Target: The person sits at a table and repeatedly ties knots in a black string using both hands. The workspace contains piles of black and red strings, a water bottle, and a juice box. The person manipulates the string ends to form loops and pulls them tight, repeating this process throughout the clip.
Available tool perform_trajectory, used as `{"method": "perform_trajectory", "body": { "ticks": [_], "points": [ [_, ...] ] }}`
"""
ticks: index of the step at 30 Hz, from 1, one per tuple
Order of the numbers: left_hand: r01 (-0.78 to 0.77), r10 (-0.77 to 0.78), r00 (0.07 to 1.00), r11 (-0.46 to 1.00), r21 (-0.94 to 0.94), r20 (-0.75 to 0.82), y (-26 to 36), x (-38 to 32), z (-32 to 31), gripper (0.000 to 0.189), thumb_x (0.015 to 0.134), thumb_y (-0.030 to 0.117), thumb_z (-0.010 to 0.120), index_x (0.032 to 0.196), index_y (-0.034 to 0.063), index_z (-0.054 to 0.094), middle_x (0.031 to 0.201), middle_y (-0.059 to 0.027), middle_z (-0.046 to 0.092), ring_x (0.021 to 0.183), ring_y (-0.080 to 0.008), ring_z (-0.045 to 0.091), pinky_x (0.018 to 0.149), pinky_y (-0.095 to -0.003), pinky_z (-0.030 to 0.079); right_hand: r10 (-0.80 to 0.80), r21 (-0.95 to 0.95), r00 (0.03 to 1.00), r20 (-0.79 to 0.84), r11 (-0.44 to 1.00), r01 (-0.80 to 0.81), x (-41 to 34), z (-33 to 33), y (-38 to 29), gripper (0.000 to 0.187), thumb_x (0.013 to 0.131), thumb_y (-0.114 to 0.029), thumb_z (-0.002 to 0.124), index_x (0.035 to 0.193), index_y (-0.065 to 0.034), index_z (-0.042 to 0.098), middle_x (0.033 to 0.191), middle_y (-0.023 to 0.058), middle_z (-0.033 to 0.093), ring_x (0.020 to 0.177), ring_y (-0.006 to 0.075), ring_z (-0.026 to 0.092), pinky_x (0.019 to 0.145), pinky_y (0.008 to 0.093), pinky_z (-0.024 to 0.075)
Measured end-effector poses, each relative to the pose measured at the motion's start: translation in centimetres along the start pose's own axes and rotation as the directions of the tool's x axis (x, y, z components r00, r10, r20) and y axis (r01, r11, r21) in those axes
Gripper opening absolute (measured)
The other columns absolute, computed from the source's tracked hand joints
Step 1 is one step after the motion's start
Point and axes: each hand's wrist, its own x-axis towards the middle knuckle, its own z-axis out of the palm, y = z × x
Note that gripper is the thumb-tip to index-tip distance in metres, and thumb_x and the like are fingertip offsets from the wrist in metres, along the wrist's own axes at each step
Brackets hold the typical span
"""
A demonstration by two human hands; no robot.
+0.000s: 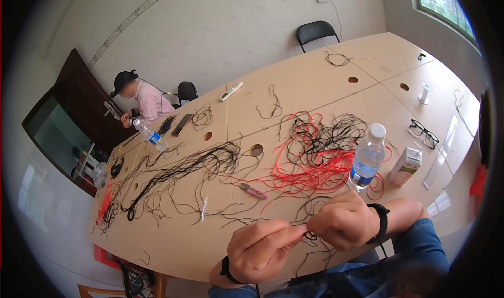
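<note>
My left hand (262, 249) and my right hand (342, 223) meet fingertip to fingertip just over the table's near edge. Pinched between them is a thin black cord (311, 239), looped below the fingers, with much of it hidden. Beyond my right hand stands a capped plastic water bottle (367, 162), upright and partly full. Red cords (311, 176) lie tangled left of the bottle, with black cords (334, 130) heaped behind them. Thread snips (254, 191) with a pink handle rest farther left. A slim clear-and-white stick (203, 209) lies among loose black strands.
A drink carton (405, 167), eyeglasses (424, 133), a clear ruler (441, 152) and a white spool (425, 93) are at right. Leftward lie a long black cord bundle (185, 168), a phone (182, 124) and another bottle (151, 136). A person (147, 103) sits at the far left end.
</note>
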Motion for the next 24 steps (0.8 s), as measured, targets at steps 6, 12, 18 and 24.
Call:
{"method": "perform_trajectory", "body": {
  "ticks": [6, 12, 18, 24],
  "points": [
    [0.064, -0.067, 0.997, 0.995, -0.073, -0.041, 0.1, 0.0, 0.2, 0.031, 0.067, 0.003, 0.081, 0.096, 0.0069, 0.071, 0.081, -0.0035, 0.061, 0.058, -0.0140, 0.058, 0.048, -0.0257, 0.047, 0.197, 0.328, 0.980, -0.029, 0.928, -0.177, -0.2, 0.8, -0.8, 0.012, 0.087, -0.005, 0.062, 0.096, -0.0022, 0.057, 0.077, 0.0077, 0.065, 0.054, 0.0204, 0.060, 0.047, 0.0296, 0.0459],
    [-0.017, 0.015, 0.997, 1.000, -0.023, -0.074, -0.2, -0.1, 0.5, 0.028, 0.068, 0.003, 0.080, 0.095, 0.0059, 0.071, 0.079, -0.0028, 0.059, 0.055, -0.0139, 0.056, 0.046, -0.0253, 0.044, 0.042, -0.042, 0.990, -0.133, 0.998, -0.048, -0.3, 1.2, -0.5, 0.019, 0.081, -0.005, 0.067, 0.097, -0.0021, 0.056, 0.070, 0.0039, 0.061, 0.048, 0.0176, 0.057, 0.042, 0.0289, 0.0433],
    [-0.049, 0.059, 0.996, 0.989, 0.143, -0.064, -0.1, -0.6, 1.2, 0.027, 0.066, 0.001, 0.079, 0.092, 0.0047, 0.071, 0.080, -0.0020, 0.058, 0.057, -0.0146, 0.055, 0.046, -0.0261, 0.044, -0.070, -0.374, 0.984, -0.166, 0.927, 0.002, 0.0, 0.9, 0.2, 0.026, 0.075, -0.005, 0.071, 0.096, -0.0032, 0.056, 0.059, 0.0009, 0.053, 0.041, 0.0146, 0.051, 0.036, 0.0283, 0.0386],
    [-0.031, 0.040, 0.992, 0.997, 0.071, -0.122, -0.2, -1.1, 1.9, 0.025, 0.069, 0.005, 0.080, 0.092, 0.0057, 0.071, 0.079, -0.0017, 0.057, 0.055, -0.0136, 0.054, 0.046, -0.0263, 0.043, -0.055, -0.323, 0.982, -0.179, 0.947, -0.006, 0.0, 1.0, -0.4, 0.024, 0.076, -0.005, 0.072, 0.094, -0.0029, 0.056, 0.061, 0.0024, 0.056, 0.043, 0.0150, 0.054, 0.037, 0.0285, 0.0399]
  ]
}}
